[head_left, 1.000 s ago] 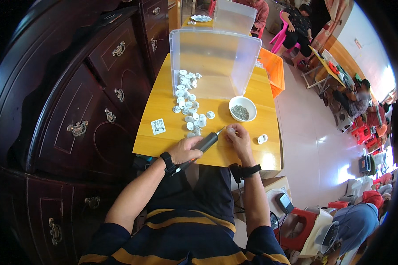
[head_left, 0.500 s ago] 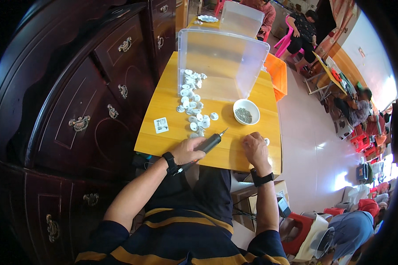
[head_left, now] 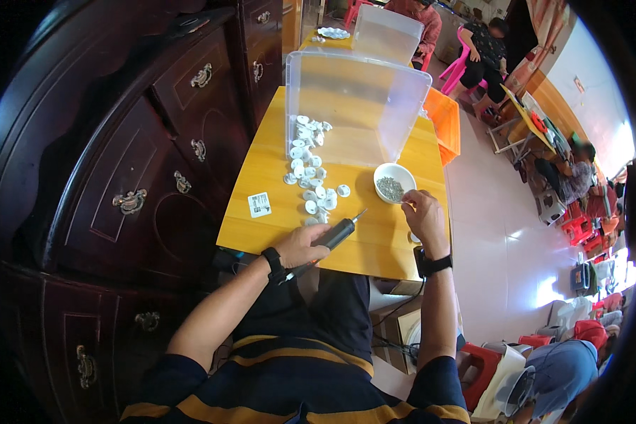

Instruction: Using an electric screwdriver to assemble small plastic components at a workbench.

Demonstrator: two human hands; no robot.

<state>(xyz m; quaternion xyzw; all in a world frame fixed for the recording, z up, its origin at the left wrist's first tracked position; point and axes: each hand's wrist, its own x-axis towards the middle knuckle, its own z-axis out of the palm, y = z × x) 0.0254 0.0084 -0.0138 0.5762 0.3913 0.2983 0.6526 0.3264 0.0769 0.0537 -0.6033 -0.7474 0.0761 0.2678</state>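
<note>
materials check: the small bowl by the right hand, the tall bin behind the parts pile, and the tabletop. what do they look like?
Small bowl: looks like glazed ceramic or hard plastic, white and glossy with a thick rim; cannot tell which.
Tall bin: translucent plastic, frosted; the tabletop shows through its walls.
Tabletop: probably wood or laminate, smooth yellow-orange with a slight sheen; no grain is visible.

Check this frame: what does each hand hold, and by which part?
The left hand grips a dark electric screwdriver around its body. The right hand is at the white bowl; a hold cannot be told.

Dark wood cabinet (head_left: 120, 162), orange crate (head_left: 446, 124).
</note>
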